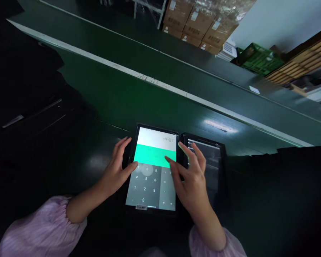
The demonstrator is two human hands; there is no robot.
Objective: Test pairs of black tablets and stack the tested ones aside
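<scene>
Lying face up on the dark green worktop [109, 85], the tablet [153, 169] sat between the person's hands, its screen lit with a calculator. A white band at the top showed a line of characters ending in 87, a bright green band ran beneath it, and the grey keypad filled the rest. A small label [141, 207] stuck to the bottom edge.

The left hand [115, 170] was open along the tablet's left side, its thumb over the screen's edge near the 7 key and its fingers reaching up beside the frame. The right hand [194, 178] was half open above the right side, fingers loosely spread, one tip over the green band; whether that tip touched the glass could not be told.

Just to the right lay a second tablet [212, 166] with a dark screen, partly covered by the right hand. Loose lilac sleeves [45, 225] covered both forearms. Well beyond stood stacked boxes [195, 21] and a green crate [259, 59].
</scene>
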